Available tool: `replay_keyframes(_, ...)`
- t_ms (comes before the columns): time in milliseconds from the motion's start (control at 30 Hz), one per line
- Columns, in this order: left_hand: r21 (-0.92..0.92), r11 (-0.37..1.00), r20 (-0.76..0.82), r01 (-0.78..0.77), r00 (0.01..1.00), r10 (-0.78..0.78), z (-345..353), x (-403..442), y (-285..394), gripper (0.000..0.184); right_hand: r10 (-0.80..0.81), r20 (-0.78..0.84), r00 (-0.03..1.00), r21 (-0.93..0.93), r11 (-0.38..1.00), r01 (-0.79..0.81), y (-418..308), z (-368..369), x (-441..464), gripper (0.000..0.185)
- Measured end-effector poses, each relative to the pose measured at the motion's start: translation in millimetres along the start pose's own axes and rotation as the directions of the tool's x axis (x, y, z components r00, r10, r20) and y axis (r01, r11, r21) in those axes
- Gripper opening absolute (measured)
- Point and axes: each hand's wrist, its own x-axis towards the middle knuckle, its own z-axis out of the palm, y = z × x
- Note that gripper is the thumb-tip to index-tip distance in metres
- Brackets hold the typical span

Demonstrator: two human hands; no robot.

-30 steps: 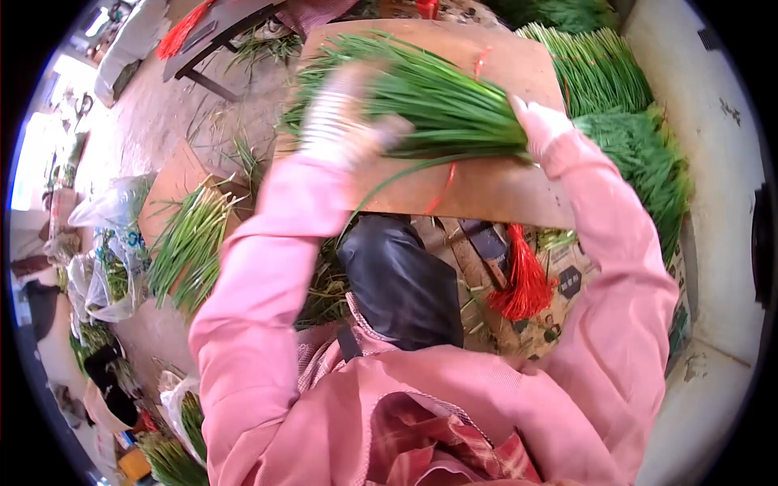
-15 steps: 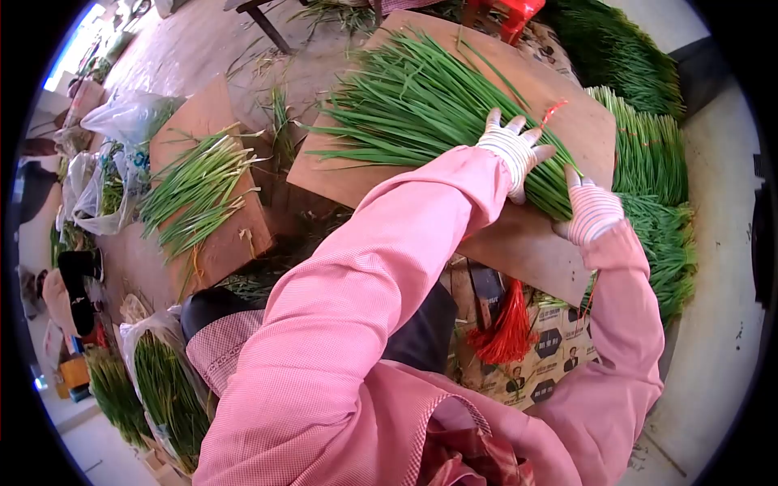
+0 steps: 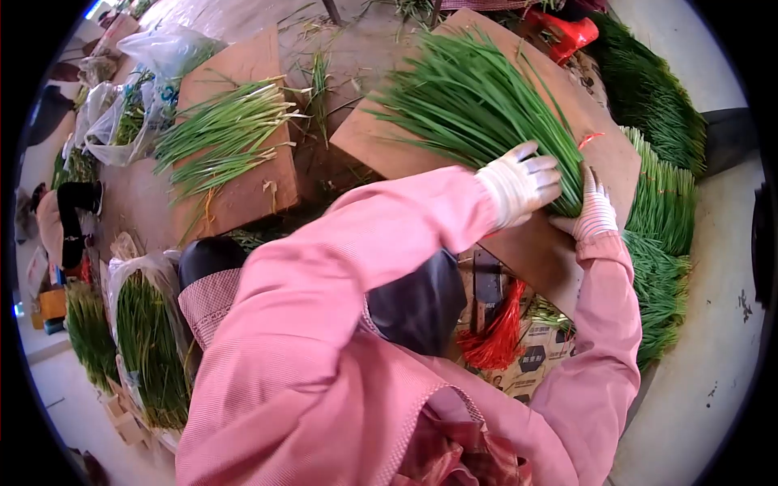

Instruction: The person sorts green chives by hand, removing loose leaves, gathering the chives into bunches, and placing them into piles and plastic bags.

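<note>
A thick bundle of long green stalks (image 3: 486,101) lies slantwise on a brown board (image 3: 535,251) before me. My left hand (image 3: 523,182), in a striped white glove, rests against the near side of the bundle, its fingers curved over the stalks. Lower right, my right hand (image 3: 592,212), gloved the same way, is wrapped round the bundle's end with its fingertips on the far side. A red tie (image 3: 591,140) shows on the board just beyond the bundle.
Looser stalks (image 3: 235,130) lie on a second board (image 3: 243,206) at left, beside plastic bags (image 3: 174,53). Stacked green bundles (image 3: 660,194) line the right wall. Red strings (image 3: 496,336) hang below the board. A person (image 3: 61,219) is at far left.
My left hand has crossed to the right from the leafy part onto the bundle near its end. The view has turned, and more of the left side shows.
</note>
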Motion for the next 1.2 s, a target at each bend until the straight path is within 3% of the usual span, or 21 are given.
replay_keyframes(67, -0.170, 0.984, -0.114, -0.048, 0.993, 0.028, -10.4, -50.3, 2.0, 0.040, -0.021, -0.011, 1.000, -0.024, 0.999, 0.021, 0.3, 0.0, -0.7, 0.112)
replay_keyframes(133, -0.166, 0.982, 0.033, 0.088, 0.996, -0.083, -38.7, -109.4, -1.6, 0.027, -0.020, -0.011, 1.000, -0.034, 0.999, 0.020, -2.1, -1.9, -1.0, 0.110)
replay_keyframes(200, 0.075, 0.921, 0.365, 0.382, 0.849, -0.382, -69.1, -138.1, -16.1, 0.020, -0.027, -0.015, 1.000, -0.032, 0.999, 0.026, 0.6, 0.6, 0.0, 0.109)
replay_keyframes(267, 0.116, 0.851, 0.106, 0.513, 0.845, -0.524, -54.9, -174.6, -53.5, 0.021, -0.033, -0.024, 0.999, -0.035, 0.999, 0.032, -2.2, 0.6, 0.7, 0.109)
replay_keyframes(333, 0.208, 0.658, 0.028, 0.724, 0.668, -0.743, -70.5, -157.4, -77.2, 0.027, -0.004, -0.027, 1.000, -0.077, 0.997, 0.002, -5.0, -0.7, 0.0, 0.108)
replay_keyframes(400, 0.073, 0.688, 0.078, 0.722, 0.683, -0.726, -69.0, -148.0, -114.4, 0.046, -0.009, -0.039, 0.999, -0.068, 0.998, 0.006, -3.4, 0.4, 0.0, 0.108)
replay_keyframes(467, 0.216, 0.587, 0.286, 0.780, 0.524, -0.802, -65.7, -125.8, -144.0, 0.055, -0.051, -0.059, 0.997, -0.033, 0.998, 0.049, -0.8, 2.3, 1.1, 0.108)
replay_keyframes(500, 0.214, 0.534, 0.381, 0.818, 0.433, -0.817, -66.4, -116.7, -151.0, 0.043, -0.070, -0.075, 0.995, -0.031, 0.997, 0.068, 0.3, 2.6, 1.2, 0.107)
replay_keyframes(600, 0.306, 0.606, 0.442, 0.734, 0.454, -0.774, -53.1, -111.0, -159.3, 0.030, -0.092, -0.092, 0.991, -0.054, 0.995, 0.087, 1.5, 5.6, 1.3, 0.107)
replay_keyframes(667, 0.288, 0.583, 0.372, 0.760, 0.472, -0.799, -47.7, -116.3, -161.8, 0.029, -0.103, -0.094, 0.990, -0.065, 0.993, 0.097, 4.1, 9.9, 2.0, 0.106)
replay_keyframes(733, 0.032, 0.349, 0.081, 0.936, 0.346, -0.935, -37.3, -131.8, -184.3, 0.027, -0.083, -0.119, 0.989, -0.069, 0.995, 0.076, 4.9, 11.3, 3.9, 0.105)
replay_keyframes(767, 0.001, 0.305, 0.007, 0.952, 0.305, -0.952, -29.3, -142.0, -190.1, 0.026, -0.094, -0.132, 0.987, -0.052, 0.995, 0.088, 7.0, 13.1, 4.8, 0.103)
replay_keyframes(800, 0.003, 0.342, -0.122, 0.940, 0.340, -0.933, -24.7, -151.4, -182.8, 0.021, -0.031, -0.098, 0.995, -0.029, 0.999, 0.028, 0.8, 9.4, 5.2, 0.103)
replay_keyframes(867, -0.175, 0.396, -0.234, 0.901, 0.353, -0.906, -34.8, -163.7, -146.0, 0.020, -0.085, -0.148, 0.985, 0.045, 0.995, 0.093, 12.6, 19.2, 9.6, 0.104)
replay_keyframes(933, -0.321, 0.467, -0.277, 0.824, 0.389, -0.878, -52.1, -184.9, -100.6, 0.016, -0.017, -0.155, 0.988, 0.107, 0.994, 0.034, 21.3, 28.6, 16.7, 0.106)
replay_keyframes(1000, -0.290, 0.459, -0.289, 0.840, 0.380, -0.879, -51.6, -220.1, -64.1, 0.014, 0.078, -0.133, 0.988, 0.288, 0.957, -0.037, 28.1, 38.7, 23.5, 0.106)
replay_keyframes(1033, -0.312, 0.452, -0.200, 0.836, 0.408, -0.891, -57.1, -237.7, -52.9, 0.014, 0.052, -0.150, 0.987, 0.260, 0.966, -0.012, 22.5, 34.0, 19.0, 0.109)
replay_keyframes(1133, 0.104, 0.609, -0.273, 0.786, 0.612, -0.742, -92.3, -289.4, -40.5, 0.025, 0.068, -0.091, 0.994, 0.059, 0.996, -0.063, -1.4, 13.6, 4.5, 0.112)
replay_keyframes(1167, 0.177, 0.533, -0.168, 0.827, 0.559, -0.812, -105.1, -301.1, -33.9, 0.037, 0.135, -0.015, 0.991, -0.135, 0.981, -0.136, -12.9, 0.8, 3.3, 0.114)
replay_keyframes(1200, 0.283, 0.444, -0.160, 0.850, 0.499, -0.852, -108.1, -317.1, -29.6, 0.050, 0.158, 0.063, 0.985, -0.203, 0.969, -0.142, -15.9, -6.2, 3.7, 0.115)
